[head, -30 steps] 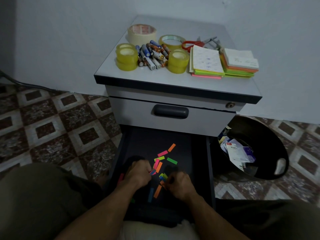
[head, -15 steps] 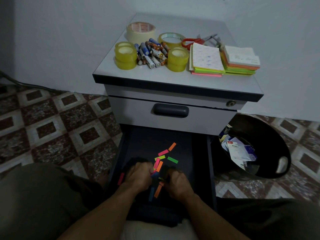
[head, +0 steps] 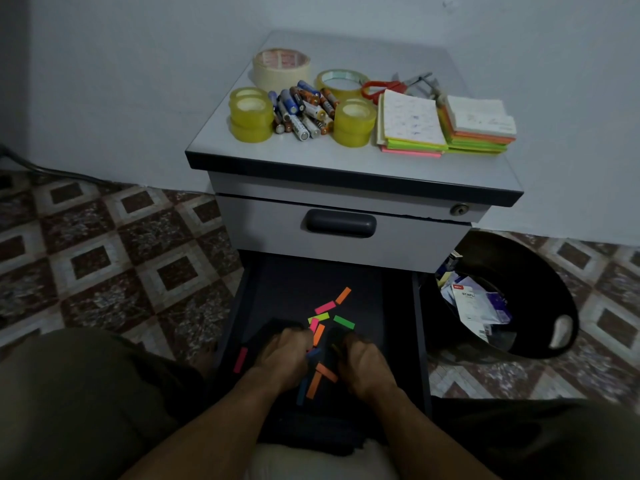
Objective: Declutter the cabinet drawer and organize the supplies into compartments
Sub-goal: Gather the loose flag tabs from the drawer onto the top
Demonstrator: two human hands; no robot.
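Between drawer walls point(head: 416, 317), hands point(head: 284, 358) point(head: 365, 363) amid tabs point(head: 325, 307).

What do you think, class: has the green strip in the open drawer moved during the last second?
No. The green strip lies where it did, straight below the upper drawer's handle.

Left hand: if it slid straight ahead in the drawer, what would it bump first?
Probably the pink strip just past the left hand knuckles, then the yellow-green strip. Depth is hard to judge here.

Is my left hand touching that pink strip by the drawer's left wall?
Apart. Head view shows a dark gap between the left hand and pink strip.
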